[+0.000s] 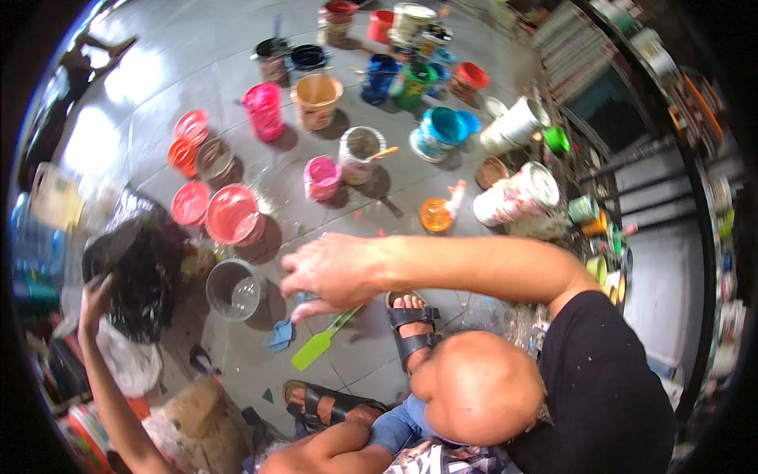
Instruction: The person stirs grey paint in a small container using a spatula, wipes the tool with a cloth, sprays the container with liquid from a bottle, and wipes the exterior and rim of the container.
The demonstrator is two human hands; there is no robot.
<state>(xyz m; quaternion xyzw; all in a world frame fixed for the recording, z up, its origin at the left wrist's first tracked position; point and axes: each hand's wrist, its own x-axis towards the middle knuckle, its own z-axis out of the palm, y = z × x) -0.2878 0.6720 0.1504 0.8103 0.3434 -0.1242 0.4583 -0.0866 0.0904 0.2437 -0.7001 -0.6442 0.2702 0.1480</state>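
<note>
At the far left, my left hand (96, 302) is at the edge of a black plastic bag (142, 272), its fingers closed on the plastic. My right hand (335, 270) hovers over the floor, thumb and fingers apart, and I see nothing held in it. A small bluish patch shows beneath its fingers, too unclear to name. Just left of it stands a clear plastic tub (236, 291) with a little whitish residue inside. Below the hand lie a lime-green spatula (314, 347) and a crumpled blue scrap (281, 335).
Farther off stand a salmon-pink paint tub (234, 215), a small pink pot (322, 178), a whitish bucket (361, 158) and several other paint containers. A paint-smeared white bucket (517, 194) lies on its side at right. My sandalled feet (413, 325) are near the spatula.
</note>
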